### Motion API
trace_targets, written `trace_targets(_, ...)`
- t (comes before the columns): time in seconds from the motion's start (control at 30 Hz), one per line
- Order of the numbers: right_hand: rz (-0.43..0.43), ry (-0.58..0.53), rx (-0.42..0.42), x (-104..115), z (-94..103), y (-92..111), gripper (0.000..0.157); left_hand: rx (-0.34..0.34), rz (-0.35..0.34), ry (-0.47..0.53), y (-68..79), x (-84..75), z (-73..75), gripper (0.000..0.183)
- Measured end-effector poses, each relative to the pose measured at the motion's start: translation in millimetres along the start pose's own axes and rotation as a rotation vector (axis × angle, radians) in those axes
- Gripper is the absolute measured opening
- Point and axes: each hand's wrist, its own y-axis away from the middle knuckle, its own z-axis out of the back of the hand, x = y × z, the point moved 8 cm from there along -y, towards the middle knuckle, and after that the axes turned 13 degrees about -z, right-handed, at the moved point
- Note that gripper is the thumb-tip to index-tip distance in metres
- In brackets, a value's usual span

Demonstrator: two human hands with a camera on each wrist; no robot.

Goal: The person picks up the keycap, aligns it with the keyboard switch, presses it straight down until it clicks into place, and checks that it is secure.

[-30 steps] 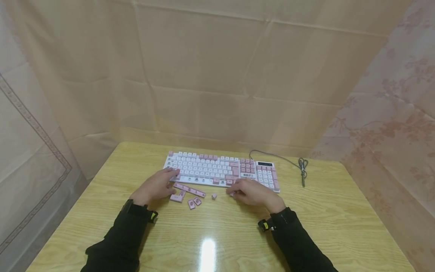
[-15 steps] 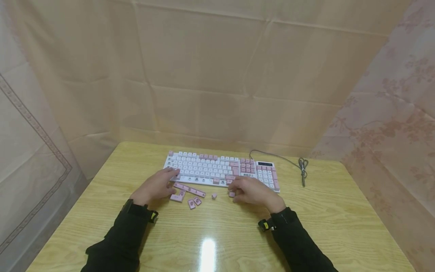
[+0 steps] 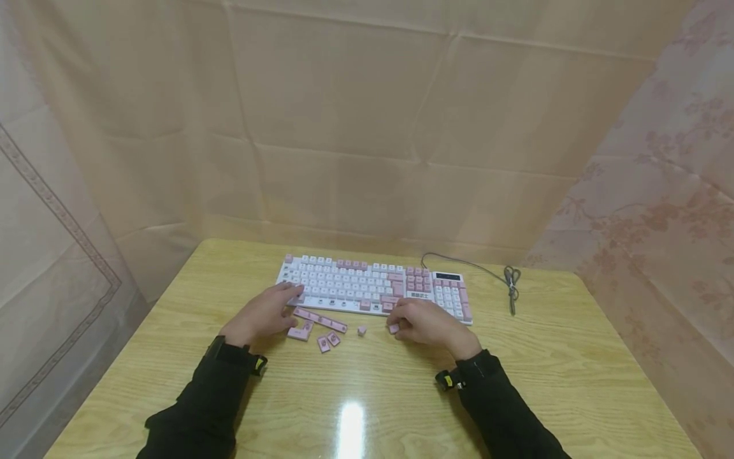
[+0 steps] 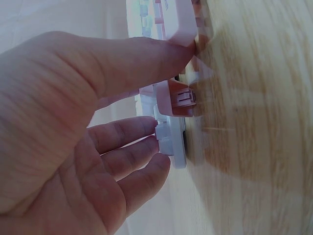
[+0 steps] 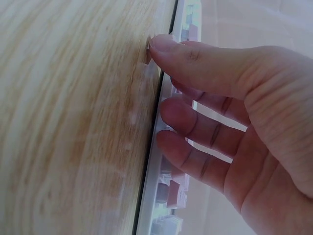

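A white and pink keyboard lies along the back of the table, with bare key places in its front row. My left hand rests its fingers at the keyboard's front left corner, thumb held apart. In the left wrist view, the thumb tip is right beside a large pink keycap, and an upturned keycap shows its stem below. My right hand pinches a small pink keycap just in front of the keyboard. In the right wrist view the thumb hides most of that keycap.
A long pink spacebar, an L-shaped pair of pink keycaps, two loose keycaps and a single keycap lie before the keyboard. A bundled cable lies at the right. A beige curtain hangs behind.
The right hand has shifted its fingertips slightly, and more of the small pink keycap shows between them. The left hand and the loose keycaps stay in place.
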Motion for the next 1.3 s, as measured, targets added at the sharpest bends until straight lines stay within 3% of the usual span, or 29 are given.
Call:
trace_targets(0.63, -0.007, -0.015, -0.001, -3, -0.8, -2, 0.016, -0.009, -0.014, -0.002, -0.9, -1.6, 0.6, 0.067)
trace_targets(0.8, -0.045, -0.067, -0.022, -2, 11.8, -8, 0.018, -0.009, -0.027, -0.005, -1.9, -2.3, 1.4, 0.068)
trace_targets(1.03, -0.121, -0.152, -0.057, 1, 24.3, -32, 0.021, -0.018, -0.022, -0.009, -1.6, -2.4, 3.3, 0.067)
trace_targets(1.3, -0.204, -0.208, -0.066, -1, 16.5, -43, 0.021, -0.012, -0.020, 0.001, -1.6, -4.5, 2.4, 0.067)
